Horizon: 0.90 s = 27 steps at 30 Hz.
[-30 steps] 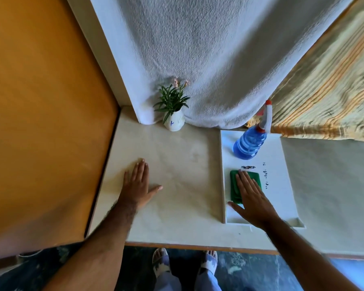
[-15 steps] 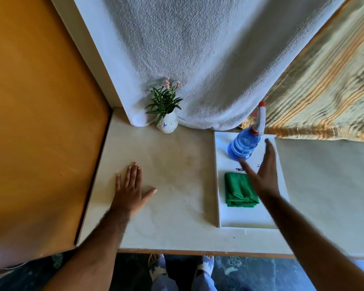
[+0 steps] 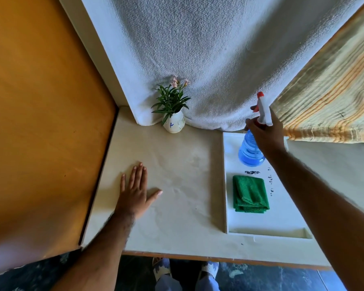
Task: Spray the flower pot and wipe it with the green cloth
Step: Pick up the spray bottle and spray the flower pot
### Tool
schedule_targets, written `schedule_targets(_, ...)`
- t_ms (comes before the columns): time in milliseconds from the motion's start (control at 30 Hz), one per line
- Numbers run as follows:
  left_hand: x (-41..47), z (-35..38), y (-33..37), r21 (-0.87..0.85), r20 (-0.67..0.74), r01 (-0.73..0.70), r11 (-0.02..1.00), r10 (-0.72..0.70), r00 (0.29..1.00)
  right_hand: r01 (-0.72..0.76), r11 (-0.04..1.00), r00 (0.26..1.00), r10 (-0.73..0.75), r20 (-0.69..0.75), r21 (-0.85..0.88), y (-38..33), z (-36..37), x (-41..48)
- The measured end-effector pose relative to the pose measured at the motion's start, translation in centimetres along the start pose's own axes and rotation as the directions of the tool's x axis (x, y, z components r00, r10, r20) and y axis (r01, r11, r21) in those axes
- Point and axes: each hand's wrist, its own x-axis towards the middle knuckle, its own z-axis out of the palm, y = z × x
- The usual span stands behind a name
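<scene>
A small white flower pot (image 3: 174, 125) with green leaves and pink blooms stands at the back of the cream table, against the white towel. On the white tray (image 3: 267, 222) at the right stands a blue spray bottle (image 3: 249, 153) with a white and red head. My right hand (image 3: 265, 133) is closed around the bottle's neck. The folded green cloth (image 3: 250, 194) lies on the tray, in front of the bottle. My left hand (image 3: 135, 191) rests flat on the table, fingers spread, well in front of the pot.
An orange panel (image 3: 40, 122) walls the table's left side. A white towel (image 3: 208, 49) hangs behind the pot and a striped cloth (image 3: 334, 91) at the back right. The table's front edge (image 3: 198, 258) is near my feet.
My right hand left the green cloth, moved back over the tray and closed on the spray bottle's neck. My left hand stayed flat on the table.
</scene>
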Motion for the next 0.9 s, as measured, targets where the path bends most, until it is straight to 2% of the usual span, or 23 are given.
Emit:
schedule_targets(100, -0.1, 0.0, 0.0, -0.008, -0.015, -0.012, 1.0, 0.011, 1.0, 0.06, 0.998, 0.995, -0.061, 0.082, 0.015, -2.8, 1.8, -0.3)
schedule_targets(167, -0.1, 0.0, 0.1, -0.015, -0.009, -0.01, 1.0, 0.01, 1.0, 0.039, 0.999, 0.979, -0.035, 0.201, -0.015, -3.9, 4.2, -1.1)
schedule_targets(267, -0.1, -0.2, 0.2, -0.02, 0.001, -0.006, 1.0, 0.006, 1.0, -0.056, 0.981, 0.913, 0.124, 0.389, -0.183, -4.0, 9.0, -3.1)
schedule_targets(400, -0.1, -0.1, 0.2, -0.031, -0.023, -0.011, 0.999, 0.011, 1.0, -0.178, 0.946, 0.833, 0.292, 0.47, -0.272, -3.3, 14.0, -5.9)
schedule_targets(533, 0.1, 0.4, 0.0, -0.032, -0.067, -0.017, 0.999, 0.015, 0.998, -0.163, 0.93, 0.828, 0.31, 0.466, -0.329, -3.3, 16.8, -5.8)
schedule_targets(667, 0.2, 0.4, 0.0, -0.017, -0.069, -0.019, 1.0, 0.018, 0.997, -0.059, 0.874, 0.865, 0.286, 0.412, -0.482, -3.5, 18.1, -5.2)
schedule_targets(900, 0.1, 0.4, -0.1, -0.022, -0.065, -0.013, 1.0, 0.011, 0.998, -0.124, 0.837, 0.876, 0.345, 0.338, -0.533, -3.6, 18.7, -5.3)
